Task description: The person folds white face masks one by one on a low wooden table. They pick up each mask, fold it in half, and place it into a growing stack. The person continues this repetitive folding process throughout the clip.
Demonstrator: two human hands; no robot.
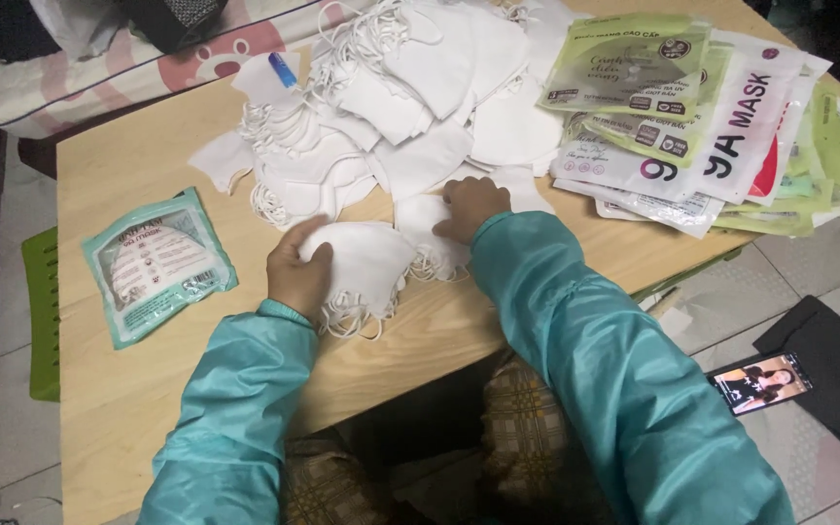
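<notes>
Head view: my left hand (296, 272) sits just left of centre frame, its grip closed around the left edge of a small stack of white masks (362, 264) whose ear loops spill toward the near edge of the wooden surface (109, 156). My right hand (469, 206) lies just right of centre, fingers curled and pressed down on another white mask (422, 222) that touches the stack; I cannot tell whether that grip actually pinches the mask or only rests on it. Above both hands, filling the upper middle of the frame, spreads a loose heap of white masks (410, 87), its lower fringe touching what I hold. At upper right, a fan of printed packets (702, 117) overhangs the right edge of the surface. At left, a single teal packet (156, 264) lies alone, well apart from my left hand, with bare wood around it and along the near edge. A phone (760, 382) lies on the floor at lower right.
</notes>
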